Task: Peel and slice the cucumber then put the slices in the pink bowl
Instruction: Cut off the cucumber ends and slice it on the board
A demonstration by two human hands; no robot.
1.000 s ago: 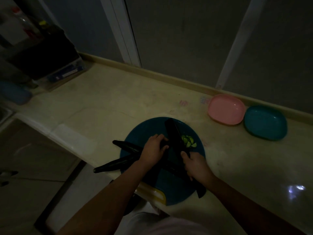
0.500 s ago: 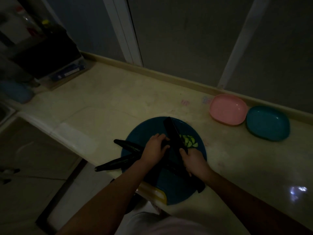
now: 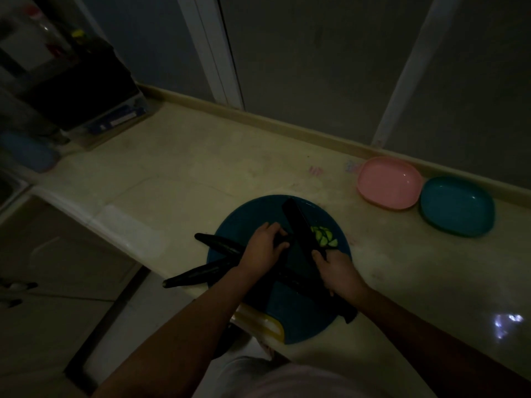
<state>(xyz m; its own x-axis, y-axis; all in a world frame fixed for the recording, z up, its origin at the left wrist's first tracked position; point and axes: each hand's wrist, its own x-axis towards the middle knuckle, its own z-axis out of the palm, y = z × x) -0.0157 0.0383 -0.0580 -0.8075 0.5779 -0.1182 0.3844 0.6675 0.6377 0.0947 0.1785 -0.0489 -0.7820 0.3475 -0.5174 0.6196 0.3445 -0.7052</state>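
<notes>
The pale countertop (image 3: 201,173) carries a round blue board (image 3: 244,214) at its near edge. The pink bowl (image 3: 388,182) sits well apart to the right, just beside a teal bowl (image 3: 457,205). Dark cucumbers (image 3: 218,244) lie across the board (apparently unpeeled, though it is dim). The left hand (image 3: 263,248) curls round one — the right hand (image 3: 337,271) grips the knife (image 3: 296,222), its blade just beside the slices (image 3: 324,237).
</notes>
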